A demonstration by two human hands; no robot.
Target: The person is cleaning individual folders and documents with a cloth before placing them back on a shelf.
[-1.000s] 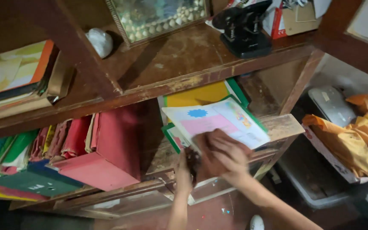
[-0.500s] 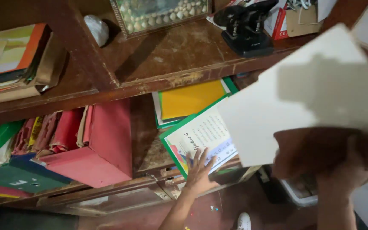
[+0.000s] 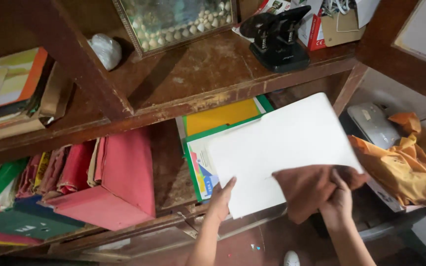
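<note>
Viewed from above, facing a wooden shelf unit (image 3: pixel 183 83).

Left hand (image 3: pixel 221 198) laid flat, fingers loose, on the near left edge of a white sheet (image 3: pixel 282 148); touching, not clasping. Right hand (image 3: pixel 338 204) closed on a brown cloth (image 3: pixel 309 189), cloth pressed onto the sheet's lower right part. Sheet held tilted over the lower shelf, covering most of a green-edged booklet (image 3: pixel 199 167) beneath; only its left strip with coloured shapes seen. Behind that, a yellow folder (image 3: pixel 220 117) lying flat, partly under the upper shelf board.

Left of the sheet, on the same lower shelf: a red box file (image 3: pixel 119 182) standing at a lean, red and pink folders (image 3: pixel 57 170) packed beside it, green folders (image 3: pixel 1 177) further left, a dark green one (image 3: pixel 16 224) lying in front.

Upper shelf: a framed picture (image 3: pixel 173 19) bordered with small shells, leaning back; a white lump (image 3: pixel 105 49) just left of it, kind not made out; a black hole punch (image 3: pixel 277 42) to the right; a red-and-white carton (image 3: pixel 316 29) behind the punch. Far left compartment: stacked books (image 3: pixel 11 93) lying flat.

Right of the shelf unit: an orange cloth (image 3: pixel 405 157) bunched over a bin, a grey device (image 3: pixel 373 123) just behind it.
</note>
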